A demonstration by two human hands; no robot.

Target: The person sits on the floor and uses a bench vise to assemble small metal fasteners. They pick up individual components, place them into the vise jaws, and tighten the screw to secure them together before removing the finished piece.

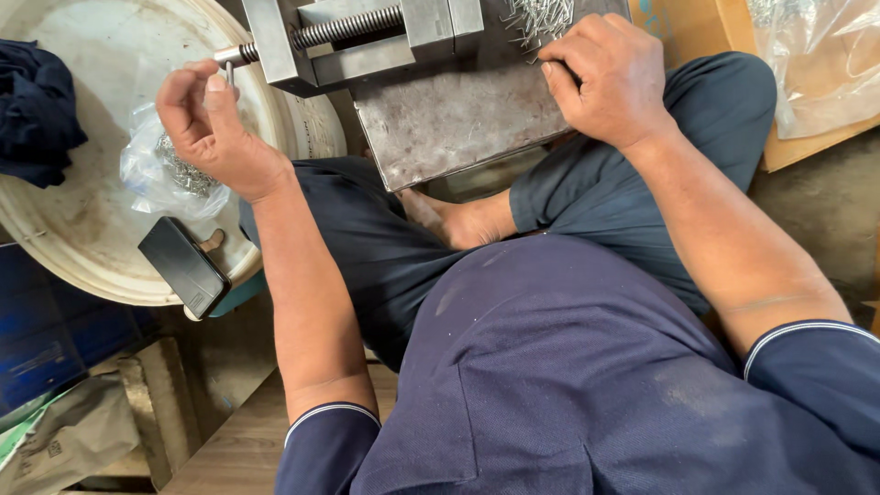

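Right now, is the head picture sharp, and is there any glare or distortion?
Head view: mostly sharp, in soft even light; the left hand and right hand show clearly; mild glare on the clear plastic bag; the white bucket lid curves with wide-angle distortion.

A vise (pixel 367 41) sits on a plate (pixel 449 124) over the person's lap, pins (pixel 541 18) piled at its far right. Left of it a lid (pixel 82 229) carries a cloth (pixel 32 105), a bag (pixel 165 174) and — nearer — a phone (pixel 183 268). The left hand (pixel 211 128) hovers at the screw's end; the right hand (pixel 610 78) rests on the plate by the pins.

We hold both forearms stretched forward, our left hand (pixel 206 124) raised with fingertips pinched, our right hand (pixel 610 78) pressed palm-down.
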